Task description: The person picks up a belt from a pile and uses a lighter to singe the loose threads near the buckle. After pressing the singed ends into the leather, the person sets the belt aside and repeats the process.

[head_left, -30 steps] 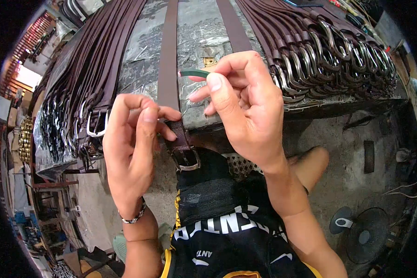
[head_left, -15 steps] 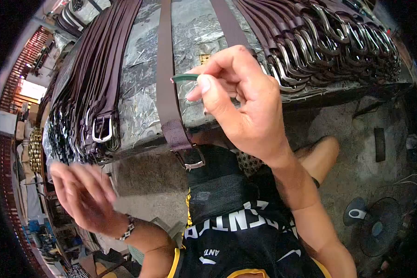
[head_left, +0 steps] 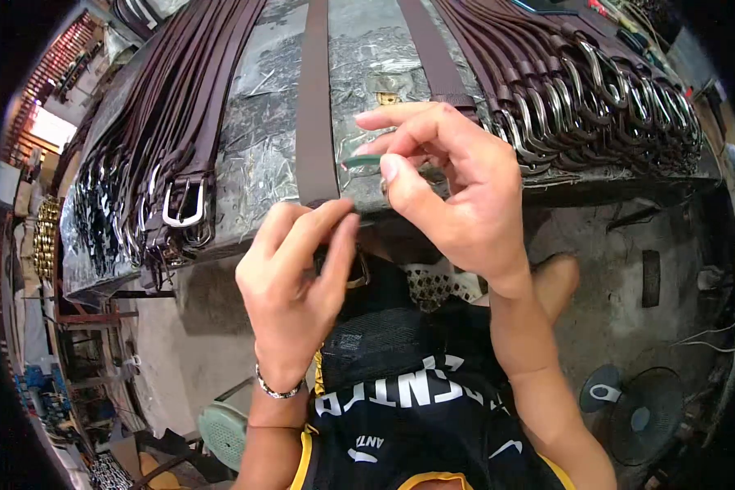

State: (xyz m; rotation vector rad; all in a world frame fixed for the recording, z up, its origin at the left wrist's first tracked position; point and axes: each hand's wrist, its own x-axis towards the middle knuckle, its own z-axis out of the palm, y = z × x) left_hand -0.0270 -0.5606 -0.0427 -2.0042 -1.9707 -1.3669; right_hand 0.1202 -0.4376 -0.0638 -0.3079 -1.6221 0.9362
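Observation:
A dark brown leather belt (head_left: 315, 122) lies lengthwise over the worktable, its buckle (head_left: 357, 271) hanging past the near edge. My left hand (head_left: 290, 269) is closed on the belt just above that buckle, its fingers hiding part of the leather fold. To the right, my right hand (head_left: 469, 192) pinches a thin green strip (head_left: 366, 160) between thumb and fingers, its pale tip pointing left toward the belt. The strip is held above the table surface. Another brown belt (head_left: 429, 49) lies farther right, partly behind my right hand.
Rows of brown belts (head_left: 192, 114) with metal buckles drape over the left of the worktable (head_left: 261, 106). More buckled belts (head_left: 539, 98) crowd its right side. Below stand a pale green stool (head_left: 223, 433) and a fan (head_left: 641, 418) on the concrete floor.
My left hand has moved right and up from the left side and closed on the belt near its buckle. My right hand still pinches the green strip, slightly lower and to the right.

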